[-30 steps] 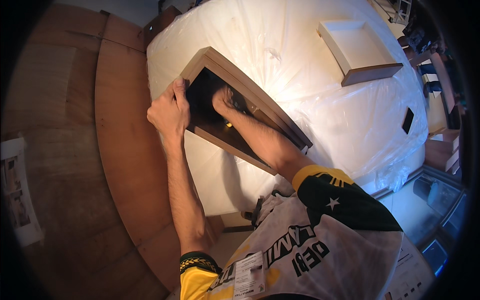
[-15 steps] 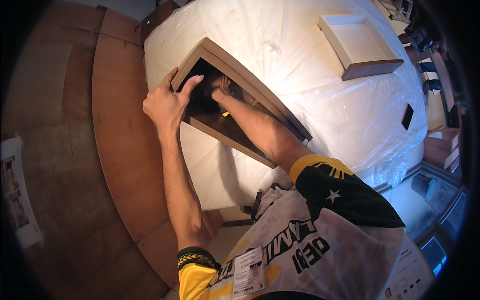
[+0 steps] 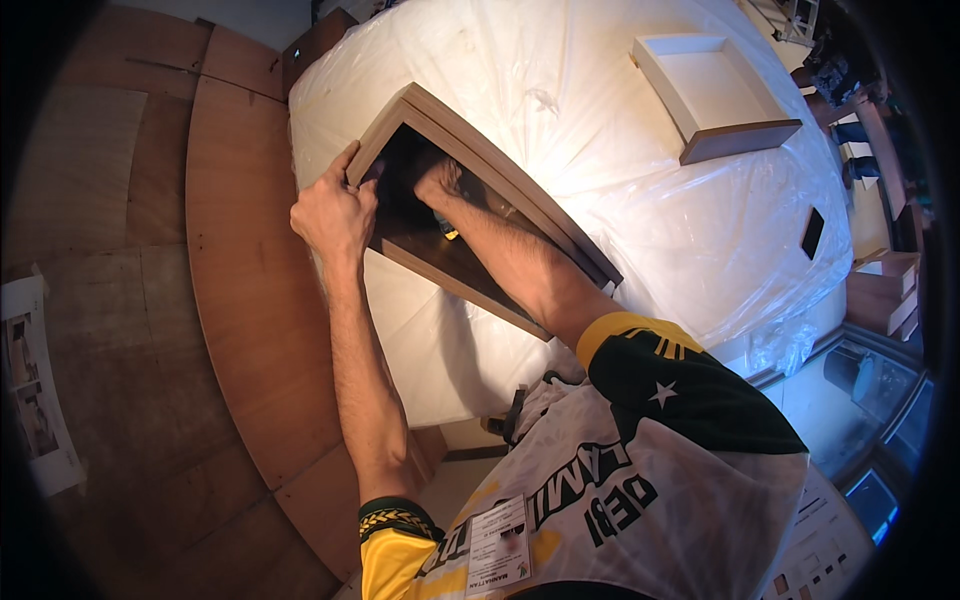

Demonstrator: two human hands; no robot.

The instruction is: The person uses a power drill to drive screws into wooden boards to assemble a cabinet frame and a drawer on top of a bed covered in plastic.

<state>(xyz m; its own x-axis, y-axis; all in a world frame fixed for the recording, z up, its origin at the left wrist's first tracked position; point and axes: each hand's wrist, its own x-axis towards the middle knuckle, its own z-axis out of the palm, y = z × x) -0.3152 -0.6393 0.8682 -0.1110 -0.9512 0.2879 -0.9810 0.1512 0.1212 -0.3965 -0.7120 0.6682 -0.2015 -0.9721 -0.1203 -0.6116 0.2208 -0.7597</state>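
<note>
A brown wooden cabinet box (image 3: 480, 130) with an open front stands tilted on the plastic-covered mattress (image 3: 530, 60). My left hand (image 3: 338, 212) is closed around its left edge, fingers outside and thumb hooked over the inside. My right hand (image 3: 437, 182) reaches through the opening into the dark interior, its fingers curled. Just below that hand shows part of a black-and-yellow tool (image 3: 447, 230), which the fist seems to hold. Shadow hides the rest of the tool and what it touches.
A drawer (image 3: 715, 90) with a brown front lies on the mattress at the far right, and a flat black object (image 3: 813, 233) lies nearer. Wooden panelling (image 3: 235, 250) runs along the left. Glass-topped furniture (image 3: 860, 385) stands at the lower right.
My left thumb, raised before, has curled down inside the cabinet edge. The right hand stays inside, and the cabinet has barely shifted.
</note>
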